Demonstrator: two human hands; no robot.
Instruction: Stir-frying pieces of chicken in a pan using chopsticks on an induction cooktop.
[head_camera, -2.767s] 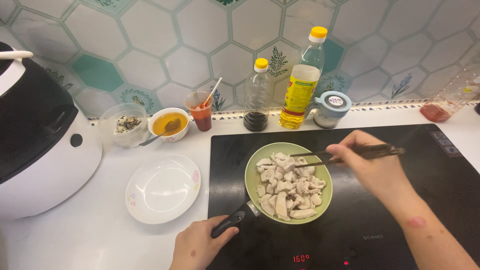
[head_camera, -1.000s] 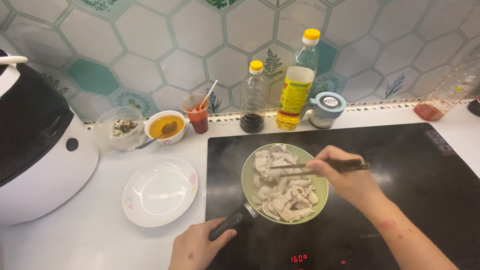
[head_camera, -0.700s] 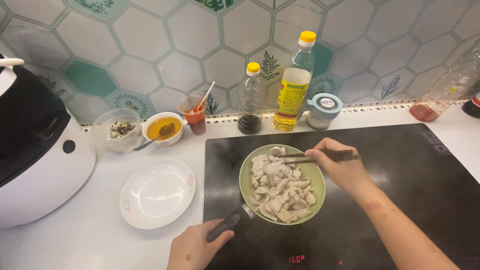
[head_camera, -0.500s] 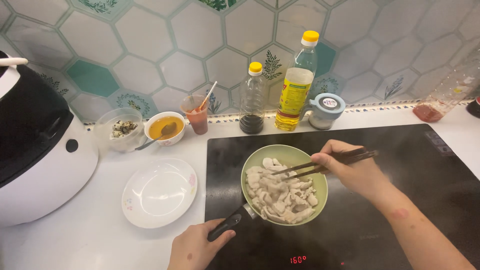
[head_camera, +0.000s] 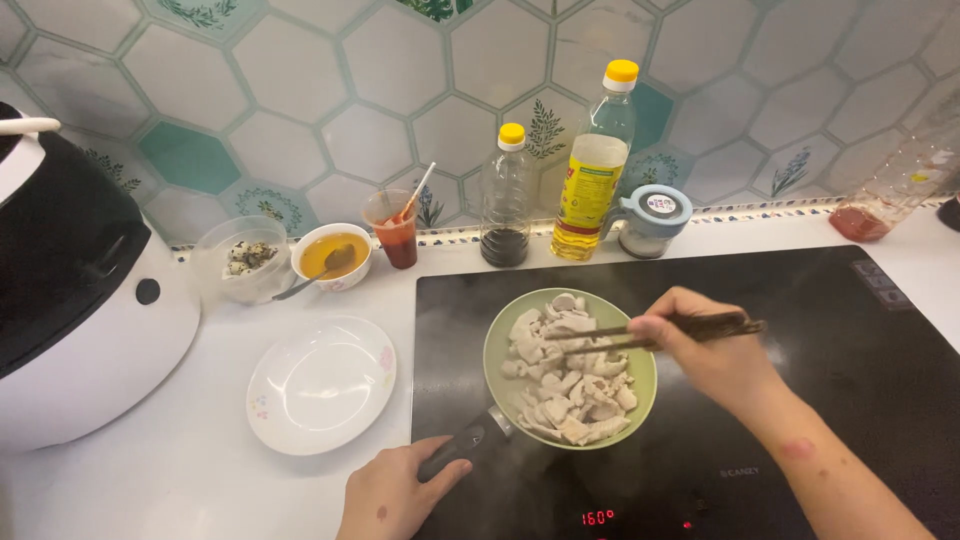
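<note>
Taking the black cooktop (head_camera: 860, 400) as the landmark: far to its left stands a black-and-white cooker (head_camera: 80, 300), at the counter's left edge. Between that and the cooktop, near the tiled wall, sit a clear bowl (head_camera: 240, 265), a small bowl of orange sauce (head_camera: 332, 255) with a spoon in it, and a cup of red sauce (head_camera: 398, 228) with a stick. A white plate (head_camera: 320, 382) lies just left of the cooktop's edge.

At the cooktop's front left, the left hand (head_camera: 395, 492) is closed around the dark pan handle (head_camera: 468, 448). The green pan (head_camera: 570, 368) rests on the cooktop's left half, filled with pale meat slices (head_camera: 568, 375).

Behind the cooktop, along the wall, stand a dark sauce bottle (head_camera: 505, 198), a yellow oil bottle (head_camera: 595, 165) and a lidded jar (head_camera: 648, 220).

The right hand (head_camera: 715, 350), over the cooktop's middle, pinches chopsticks (head_camera: 640, 335) whose tips reach left over the meat. At the cooktop's far right back corner lies a clear bottle with red liquid (head_camera: 885, 195).
</note>
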